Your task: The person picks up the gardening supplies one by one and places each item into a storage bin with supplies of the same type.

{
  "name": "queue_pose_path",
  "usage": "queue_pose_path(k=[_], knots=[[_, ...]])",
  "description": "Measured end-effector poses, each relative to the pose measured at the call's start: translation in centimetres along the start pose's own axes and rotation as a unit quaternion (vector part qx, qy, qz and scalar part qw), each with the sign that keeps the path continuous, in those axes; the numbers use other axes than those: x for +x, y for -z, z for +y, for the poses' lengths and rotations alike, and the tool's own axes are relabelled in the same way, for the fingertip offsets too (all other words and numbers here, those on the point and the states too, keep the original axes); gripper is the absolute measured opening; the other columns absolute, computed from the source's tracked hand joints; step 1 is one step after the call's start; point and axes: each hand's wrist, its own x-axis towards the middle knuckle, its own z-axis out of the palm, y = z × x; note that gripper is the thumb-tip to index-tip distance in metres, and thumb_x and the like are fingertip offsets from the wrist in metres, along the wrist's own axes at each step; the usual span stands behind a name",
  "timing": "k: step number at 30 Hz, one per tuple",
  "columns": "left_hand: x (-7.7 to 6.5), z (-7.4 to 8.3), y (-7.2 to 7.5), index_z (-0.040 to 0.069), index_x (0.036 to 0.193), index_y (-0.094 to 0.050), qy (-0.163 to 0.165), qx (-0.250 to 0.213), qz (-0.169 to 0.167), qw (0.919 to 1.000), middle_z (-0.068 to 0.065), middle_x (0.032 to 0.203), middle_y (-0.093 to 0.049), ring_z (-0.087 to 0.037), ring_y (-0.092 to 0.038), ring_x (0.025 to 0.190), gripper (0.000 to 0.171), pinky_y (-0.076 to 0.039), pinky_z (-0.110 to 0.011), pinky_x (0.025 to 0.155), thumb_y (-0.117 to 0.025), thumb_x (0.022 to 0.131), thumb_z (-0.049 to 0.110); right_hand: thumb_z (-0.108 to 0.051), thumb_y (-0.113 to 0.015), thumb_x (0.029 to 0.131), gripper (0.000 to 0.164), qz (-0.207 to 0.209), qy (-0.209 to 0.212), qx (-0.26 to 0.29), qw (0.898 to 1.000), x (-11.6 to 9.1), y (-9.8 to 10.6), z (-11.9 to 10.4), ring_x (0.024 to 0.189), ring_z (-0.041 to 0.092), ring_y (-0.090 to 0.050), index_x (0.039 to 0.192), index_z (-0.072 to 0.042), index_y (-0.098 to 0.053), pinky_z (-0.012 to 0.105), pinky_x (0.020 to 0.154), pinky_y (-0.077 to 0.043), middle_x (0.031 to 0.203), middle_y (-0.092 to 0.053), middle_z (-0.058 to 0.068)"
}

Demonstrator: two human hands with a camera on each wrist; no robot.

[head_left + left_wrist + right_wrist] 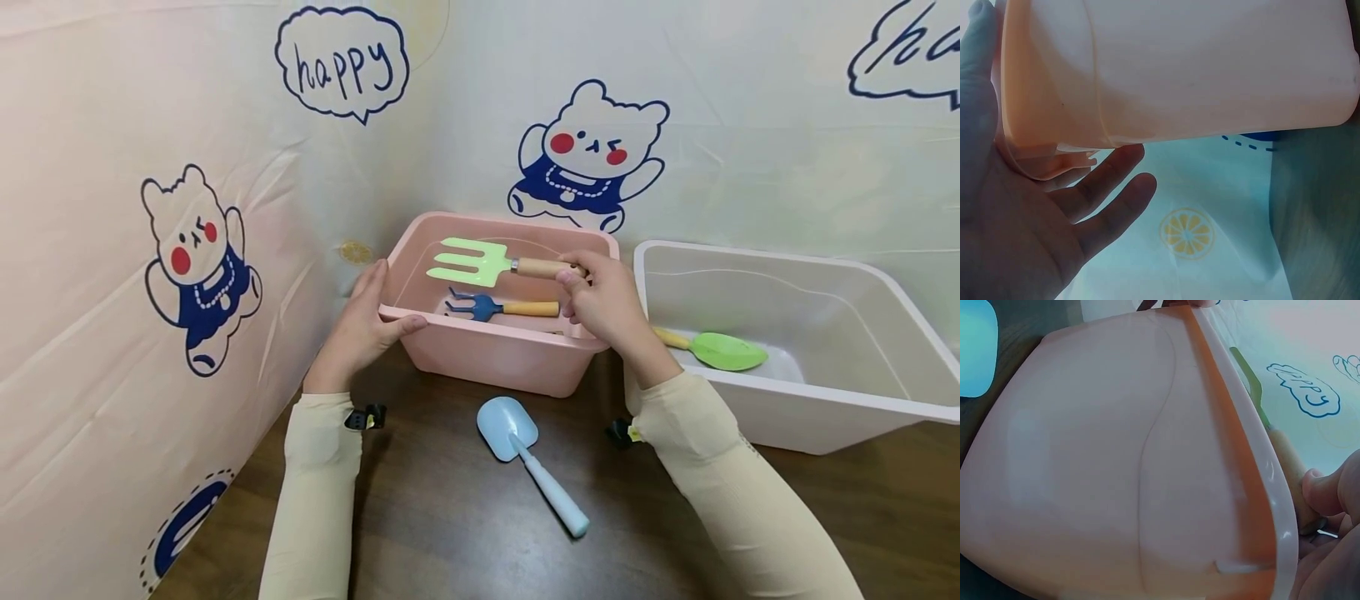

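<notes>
My right hand [606, 302] grips the wooden handle of a light green hand fork [480, 263], its three tines pointing left, over a pink plastic bin [487, 354]. In the right wrist view, the thumb [1324, 490] lies along that handle just beyond the bin's rim. My left hand [360, 329] holds the bin's left corner, thumb over the front rim and fingers along the left side. The left wrist view shows two of its fingers [1110, 209] spread below the rim. Inside the bin lies a blue hand cultivator [483, 308] with a yellow wooden handle.
A light blue shovel [555, 492] lies on the dark wooden table [450, 533] in front of the pink bin. At the right stands a larger whitish bin [787, 408] with a green trowel [727, 352] inside. A printed cloth [450, 108] hangs behind and to the left.
</notes>
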Motion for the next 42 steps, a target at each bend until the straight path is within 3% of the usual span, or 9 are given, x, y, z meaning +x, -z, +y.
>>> queue_pose_path(k=[5, 10, 17, 25, 36, 37, 39, 42], knots=[[-0.1, 0.0, 0.0, 0.012, 0.163, -0.006, -0.003, -0.002, 0.001, 1.0000, -0.010, 0.168, -0.008, -0.037, -0.022, 0.148, 0.117, -0.024, -0.059, 0.115, -0.078, 0.082, 0.058, -0.013, -0.053, 0.106, 0.024, -0.009, -0.011, 0.004, 1.000, 0.1, -0.3, 0.1, 0.064, 0.031, -0.061, 0.125, -0.004, -0.064, 0.031, 0.058, -0.054, 0.081, -0.062, 0.023], [0.0, 0.0, -0.1, 0.011, 0.163, -0.007, -0.005, -0.001, 0.002, 1.0000, -0.012, 0.167, -0.009, -0.036, -0.022, 0.148, 0.118, -0.024, -0.057, 0.115, -0.078, 0.082, 0.058, -0.016, -0.053, 0.106, 0.024, -0.023, -0.016, -0.018, 0.999, 0.3, -0.7, 0.1, 0.071, 0.033, -0.064, 0.125, -0.005, -0.065, 0.033, 0.063, -0.054, 0.089, -0.063, 0.018], [0.2, 0.6, 0.0, 0.013, 0.163, -0.006, -0.004, -0.002, -0.001, 1.0000, -0.010, 0.168, -0.007, -0.037, -0.023, 0.148, 0.118, -0.024, -0.058, 0.115, -0.077, 0.082, 0.060, -0.015, -0.054, 0.106, 0.024, -0.025, -0.010, -0.029, 0.999, 0.5, -1.0, 0.1, 0.079, 0.027, -0.063, 0.123, -0.006, -0.067, 0.036, 0.068, -0.054, 0.102, -0.062, 0.012], [-0.1, 0.2, -0.1, 0.013, 0.163, -0.007, -0.002, -0.001, 0.002, 1.0000, -0.011, 0.167, -0.009, -0.035, -0.021, 0.148, 0.116, -0.023, -0.057, 0.115, -0.077, 0.083, 0.057, -0.010, -0.057, 0.104, 0.019, -0.019, 0.042, -0.045, 0.998, 0.9, -2.0, 0.1, 0.081, 0.027, -0.054, 0.115, -0.003, -0.071, 0.037, 0.070, -0.044, 0.089, -0.061, 0.011], [-0.3, -0.2, -0.4, 0.015, 0.164, -0.004, 0.008, -0.010, -0.004, 0.9999, -0.009, 0.168, -0.005, -0.037, -0.017, 0.149, 0.117, -0.023, -0.062, 0.114, -0.075, 0.083, 0.061, -0.015, -0.055, 0.105, 0.022, -0.037, 0.008, -0.037, 0.999, 1.0, -3.0, -0.3, 0.081, 0.026, -0.056, 0.122, -0.007, -0.068, 0.035, 0.068, -0.047, 0.101, -0.063, 0.010], [-0.3, -0.3, -0.4, 0.014, 0.163, -0.004, 0.005, -0.010, -0.003, 0.9999, -0.009, 0.168, -0.005, -0.037, -0.017, 0.149, 0.117, -0.022, -0.062, 0.114, -0.076, 0.083, 0.060, -0.016, -0.055, 0.105, 0.026, -0.047, 0.006, -0.036, 0.998, 1.1, -3.0, -0.3, 0.085, 0.027, -0.057, 0.128, -0.007, -0.065, 0.037, 0.071, -0.048, 0.106, -0.063, 0.010], [-0.2, -0.2, -0.4, 0.013, 0.163, -0.004, -0.002, -0.009, -0.004, 0.9999, -0.009, 0.168, -0.005, -0.036, -0.017, 0.149, 0.116, -0.022, -0.061, 0.114, -0.076, 0.084, 0.059, -0.023, -0.057, 0.105, 0.044, -0.073, -0.002, -0.028, 0.997, 1.1, -2.8, -0.4, 0.107, 0.029, -0.059, 0.146, -0.011, -0.051, 0.042, 0.087, -0.051, 0.130, -0.059, 0.012], [-0.3, -0.2, -0.2, 0.013, 0.163, -0.005, -0.006, -0.003, -0.003, 1.0000, -0.010, 0.168, -0.006, -0.036, -0.017, 0.150, 0.114, -0.022, -0.059, 0.115, -0.076, 0.085, 0.057, -0.040, -0.060, 0.101, 0.076, -0.099, -0.017, -0.019, 0.995, 1.1, -2.6, -0.5, 0.140, 0.033, -0.038, 0.163, -0.026, -0.019, 0.057, 0.109, -0.036, 0.162, -0.030, 0.007]])
